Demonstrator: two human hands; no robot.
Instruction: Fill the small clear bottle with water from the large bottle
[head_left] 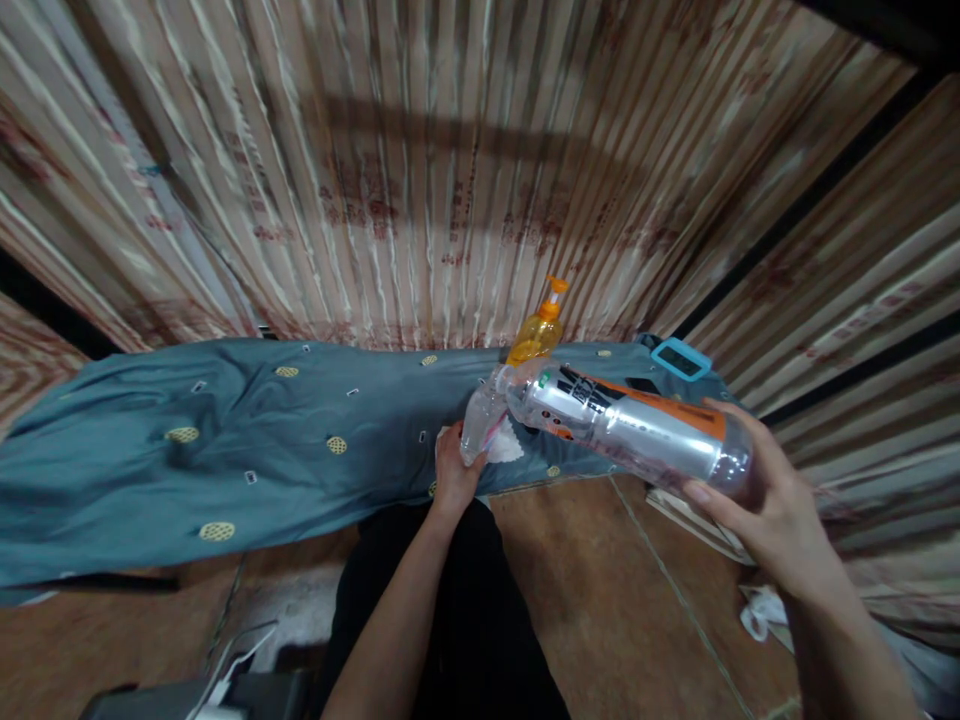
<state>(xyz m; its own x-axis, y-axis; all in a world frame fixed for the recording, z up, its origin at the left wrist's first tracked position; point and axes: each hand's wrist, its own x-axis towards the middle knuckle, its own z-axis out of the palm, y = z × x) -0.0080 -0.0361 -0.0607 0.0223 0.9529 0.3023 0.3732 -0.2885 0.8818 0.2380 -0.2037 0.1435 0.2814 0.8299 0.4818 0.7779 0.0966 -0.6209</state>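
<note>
I see room to pass over the cloth (pixel 285 440) on the left; farther right, 3 things block it: a small bottle (pixel 480 415), a tilted big bottle (pixel 645 430) and, before the far curtain (pixel 405 200), a pump bottle (pixel 536 337).

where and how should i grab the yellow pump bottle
Likely best around the body of the yellow pump bottle, under its orange pump head, reaching in from the left: the body is broad, while the head is narrow and may give when pressed. The large bottle and small clear bottle crowd its near side, the large one slanting off to the right.
</note>
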